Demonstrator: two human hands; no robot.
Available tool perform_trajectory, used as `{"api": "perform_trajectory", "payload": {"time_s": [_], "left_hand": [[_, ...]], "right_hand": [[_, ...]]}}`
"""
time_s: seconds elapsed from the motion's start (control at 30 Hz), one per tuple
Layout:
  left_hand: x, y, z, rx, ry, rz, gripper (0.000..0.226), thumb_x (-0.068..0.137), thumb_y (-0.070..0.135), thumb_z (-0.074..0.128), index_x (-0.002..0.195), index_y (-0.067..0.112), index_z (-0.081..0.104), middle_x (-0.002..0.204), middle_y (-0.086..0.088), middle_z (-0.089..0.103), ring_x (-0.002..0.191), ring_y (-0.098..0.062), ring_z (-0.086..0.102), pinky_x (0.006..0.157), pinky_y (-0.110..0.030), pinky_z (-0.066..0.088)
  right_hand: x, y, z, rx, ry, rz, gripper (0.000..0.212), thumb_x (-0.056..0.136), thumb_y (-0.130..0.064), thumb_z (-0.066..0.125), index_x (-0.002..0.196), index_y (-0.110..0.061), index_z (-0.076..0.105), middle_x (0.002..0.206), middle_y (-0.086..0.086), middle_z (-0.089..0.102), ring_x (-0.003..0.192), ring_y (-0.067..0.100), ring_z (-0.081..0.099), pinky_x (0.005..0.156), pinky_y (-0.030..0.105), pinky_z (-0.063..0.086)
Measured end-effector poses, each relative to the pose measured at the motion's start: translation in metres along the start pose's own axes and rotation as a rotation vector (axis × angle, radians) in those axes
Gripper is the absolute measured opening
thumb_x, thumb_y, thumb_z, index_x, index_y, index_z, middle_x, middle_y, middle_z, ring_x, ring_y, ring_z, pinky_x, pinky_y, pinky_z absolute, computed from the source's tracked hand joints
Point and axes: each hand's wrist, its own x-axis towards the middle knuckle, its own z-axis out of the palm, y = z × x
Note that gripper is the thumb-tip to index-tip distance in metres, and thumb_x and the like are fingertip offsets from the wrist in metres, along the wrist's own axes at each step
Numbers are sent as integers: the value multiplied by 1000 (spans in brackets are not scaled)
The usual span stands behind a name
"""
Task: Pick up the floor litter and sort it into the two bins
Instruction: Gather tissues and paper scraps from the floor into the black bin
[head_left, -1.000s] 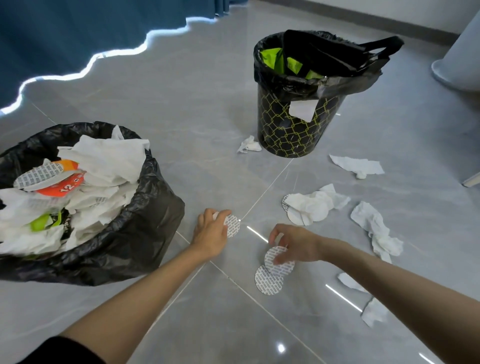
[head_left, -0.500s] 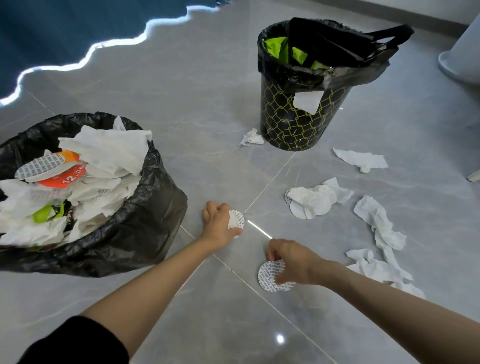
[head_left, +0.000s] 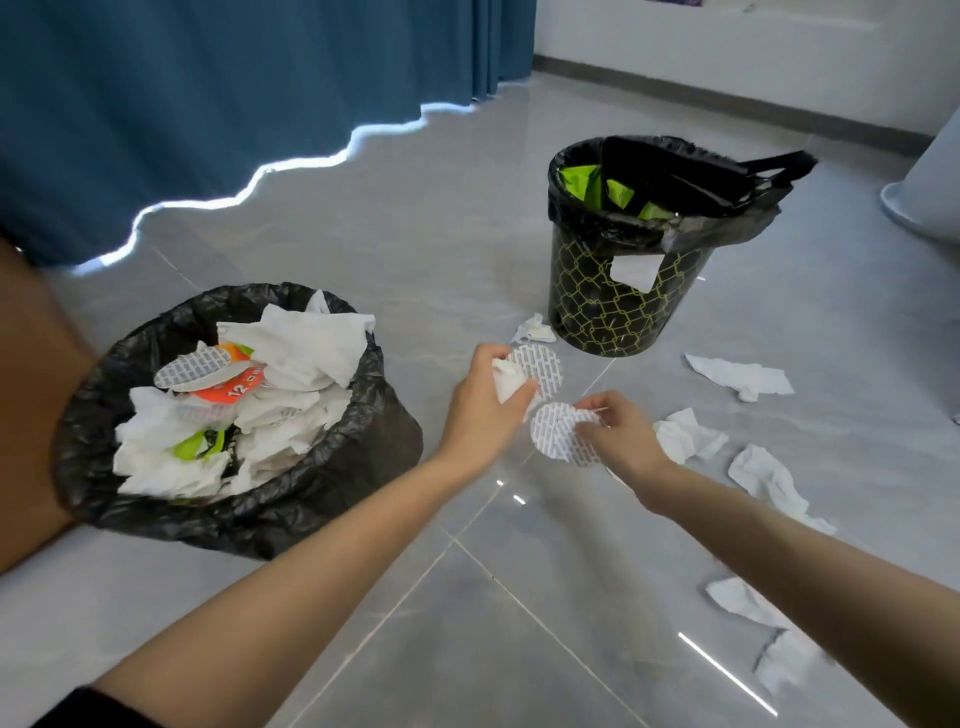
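Starting well left of the patterned bin (head_left: 623, 306), a black-bagged bin (head_left: 311, 499) was seen heaped with tissues and wrappers. In front of the patterned bin, a round printed seal (head_left: 540, 371) and a tissue wad (head_left: 509, 382) were gripped together in the left hand (head_left: 483, 415). Just right of that, a second seal (head_left: 558, 434) was pinched by the right hand (head_left: 618, 436). Crumpled tissues (head_left: 737, 374) were scattered on the floor right of the patterned bin.
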Motion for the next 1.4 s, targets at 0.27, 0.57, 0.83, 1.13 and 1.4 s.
{"api": "perform_trajectory", "payload": {"time_s": [0.27,0.57,0.83,1.13,1.4], "left_hand": [[9,41,-90,-124,302,48,40,85,25,66,119,19,44,100,7,50,87,-9,54,80,-34,54],[-16,7,-198,15,562,-43,38,88,25,59,121,21,40,95,10,46,76,-1,48,64,-22,40],[-33,-44,-239,246,444,-232,58,86,35,63,136,13,42,131,-6,52,123,-23,47,104,-38,37],[-27,-24,-228,366,497,-16,45,93,32,53,136,20,45,138,1,48,131,-17,38,111,-36,31],[8,28,-162,194,373,180,35,92,11,51,127,12,53,121,1,60,113,-14,53,98,-25,39]], "right_hand": [[-3,-112,22,200,20,-210,19,89,-3,52,105,-12,53,93,5,58,84,19,58,84,40,52],[-21,-167,118,101,-284,-352,19,87,-9,58,104,-17,56,98,5,59,81,16,55,63,22,43],[-41,-172,171,-206,-341,-708,17,83,-13,63,94,-25,59,98,-8,66,101,13,58,83,25,44],[-45,-174,147,-184,-208,-757,19,82,-9,62,86,-28,61,83,-19,62,71,-7,50,65,5,36],[-13,-132,72,-174,-15,-504,15,84,-8,61,91,-21,64,94,-6,66,60,5,48,64,19,41]]}}
